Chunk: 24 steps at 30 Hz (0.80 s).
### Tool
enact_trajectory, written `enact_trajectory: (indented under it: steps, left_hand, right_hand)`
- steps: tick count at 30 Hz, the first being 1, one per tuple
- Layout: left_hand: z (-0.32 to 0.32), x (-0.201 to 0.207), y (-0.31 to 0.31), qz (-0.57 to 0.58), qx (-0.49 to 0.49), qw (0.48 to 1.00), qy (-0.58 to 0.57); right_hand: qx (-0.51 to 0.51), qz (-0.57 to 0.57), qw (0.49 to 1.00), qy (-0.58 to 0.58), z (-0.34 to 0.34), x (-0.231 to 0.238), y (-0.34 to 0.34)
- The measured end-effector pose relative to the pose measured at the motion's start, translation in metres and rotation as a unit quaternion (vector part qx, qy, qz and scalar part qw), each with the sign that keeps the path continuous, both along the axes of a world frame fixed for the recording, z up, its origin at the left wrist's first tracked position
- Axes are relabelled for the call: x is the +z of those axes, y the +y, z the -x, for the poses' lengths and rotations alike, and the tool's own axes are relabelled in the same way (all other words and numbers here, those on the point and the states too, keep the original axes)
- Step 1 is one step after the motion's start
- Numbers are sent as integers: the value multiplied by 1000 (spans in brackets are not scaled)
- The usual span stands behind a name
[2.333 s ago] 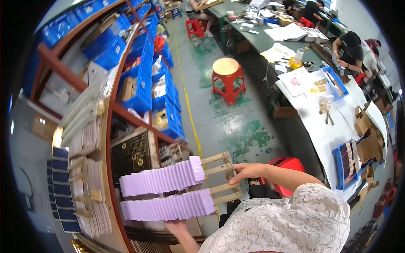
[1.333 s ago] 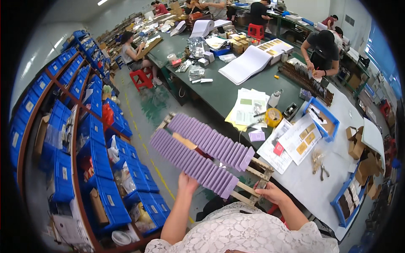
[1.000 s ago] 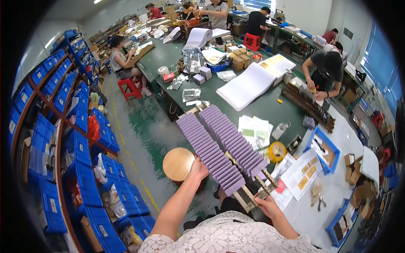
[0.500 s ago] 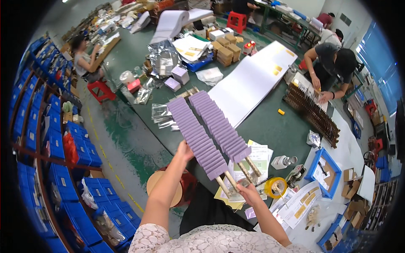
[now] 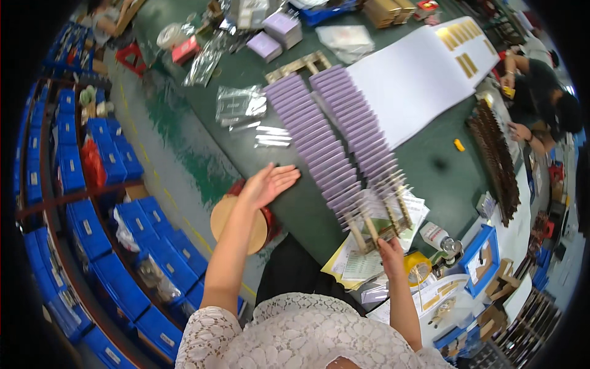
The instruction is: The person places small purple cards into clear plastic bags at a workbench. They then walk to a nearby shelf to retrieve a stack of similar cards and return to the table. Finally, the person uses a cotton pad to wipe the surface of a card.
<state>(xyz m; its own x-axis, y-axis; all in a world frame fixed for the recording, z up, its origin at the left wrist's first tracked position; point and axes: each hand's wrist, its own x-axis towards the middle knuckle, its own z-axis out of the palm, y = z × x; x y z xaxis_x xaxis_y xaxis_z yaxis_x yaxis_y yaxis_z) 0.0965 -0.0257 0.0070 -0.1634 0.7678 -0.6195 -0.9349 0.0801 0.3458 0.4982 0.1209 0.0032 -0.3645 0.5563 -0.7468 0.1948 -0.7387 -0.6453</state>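
Observation:
A long wooden rack (image 5: 369,227) holding two rows of purple cards (image 5: 332,141) lies on the green table (image 5: 246,160). My right hand (image 5: 388,253) grips the rack's near wooden end, over a stack of papers. My left hand (image 5: 268,183) is open, fingers spread, hovering at the table's left edge just left of the purple rows, touching nothing.
A large white sheet stack (image 5: 418,80) lies right of the rack. Clear plastic bags (image 5: 236,104), small purple boxes (image 5: 279,27) and a yellow tape roll (image 5: 418,264) sit on the table. A round stool (image 5: 236,215) stands below. Blue bins (image 5: 92,203) line shelves left. Another person (image 5: 541,104) works far right.
I turned from the shelves to the table carrying the rack of purple cards. It now rests on the table, and my left hand has let go and opened.

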Motion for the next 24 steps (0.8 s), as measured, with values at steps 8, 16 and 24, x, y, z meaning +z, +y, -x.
enact_trajectory:
  steps: [8,16,24]
  left_hand:
    - [36,-205,-275,495,-291,720,390]
    - [60,-290,-260,579,-444,483,484]
    - [-43,-358,-276,421,-445,475,631]
  right_hand:
    - [3,-84,988,-128,4,-11,9]
    - [10,-131,979,-157,7,-15,7]
    - [8,-143,980,-137,-7,-19,4]
